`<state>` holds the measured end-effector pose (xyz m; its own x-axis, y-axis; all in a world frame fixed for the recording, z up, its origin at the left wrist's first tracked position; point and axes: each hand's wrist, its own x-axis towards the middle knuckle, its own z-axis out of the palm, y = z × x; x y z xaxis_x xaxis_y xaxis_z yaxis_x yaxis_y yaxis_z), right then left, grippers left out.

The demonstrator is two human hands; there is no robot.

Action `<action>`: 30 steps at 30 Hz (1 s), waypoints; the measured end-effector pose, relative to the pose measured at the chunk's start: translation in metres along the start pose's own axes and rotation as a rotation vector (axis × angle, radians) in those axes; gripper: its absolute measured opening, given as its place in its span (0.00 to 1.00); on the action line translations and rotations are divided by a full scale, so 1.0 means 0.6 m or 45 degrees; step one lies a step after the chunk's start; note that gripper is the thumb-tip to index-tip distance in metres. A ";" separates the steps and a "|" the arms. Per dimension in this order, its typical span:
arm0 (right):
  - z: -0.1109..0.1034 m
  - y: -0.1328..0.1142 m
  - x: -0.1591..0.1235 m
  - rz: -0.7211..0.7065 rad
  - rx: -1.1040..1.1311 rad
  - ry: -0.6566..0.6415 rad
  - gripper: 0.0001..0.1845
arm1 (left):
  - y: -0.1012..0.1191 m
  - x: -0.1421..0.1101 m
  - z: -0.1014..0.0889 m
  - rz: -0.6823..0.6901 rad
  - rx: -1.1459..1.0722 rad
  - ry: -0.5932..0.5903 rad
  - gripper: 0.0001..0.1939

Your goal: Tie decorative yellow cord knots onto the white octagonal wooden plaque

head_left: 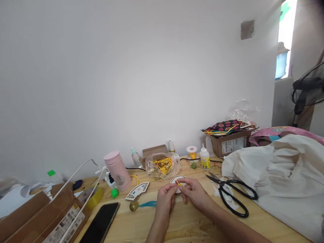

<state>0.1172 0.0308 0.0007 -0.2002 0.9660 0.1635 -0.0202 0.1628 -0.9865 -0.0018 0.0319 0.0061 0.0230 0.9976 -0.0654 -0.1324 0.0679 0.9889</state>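
Nearest me, left hand (pixel 165 197) and right hand (pixel 194 193) pinch yellow cord (pixel 178 184) between them, over the dark-edged white plaque (pixel 178 178); whether that rests on the wooden table (pixel 136 229), I cannot tell. I would grip close, draw strands evenly, and avoid the black-handled scissors (pixel 222 183).

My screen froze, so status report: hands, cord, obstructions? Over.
Left hand, right hand: both pinching yellow cord. White piece: beneath cord, partly covered. Open scissors: to the right, apart from hands.
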 end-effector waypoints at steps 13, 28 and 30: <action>-0.009 -0.011 -0.025 -0.258 -0.926 0.016 0.18 | -0.002 0.003 0.000 -0.015 -0.089 -0.059 0.13; -0.022 -0.025 -0.021 -0.169 -1.030 0.164 0.11 | -0.007 0.005 -0.010 0.039 0.022 -0.090 0.12; -0.021 -0.028 -0.022 -0.187 -1.030 0.171 0.11 | -0.007 0.004 -0.009 0.051 0.033 -0.082 0.12</action>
<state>0.1325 0.0179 0.0153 -0.1306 0.9310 0.3409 0.6837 0.3336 -0.6491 -0.0066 0.0344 0.0013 0.0819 0.9965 -0.0178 -0.1089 0.0267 0.9937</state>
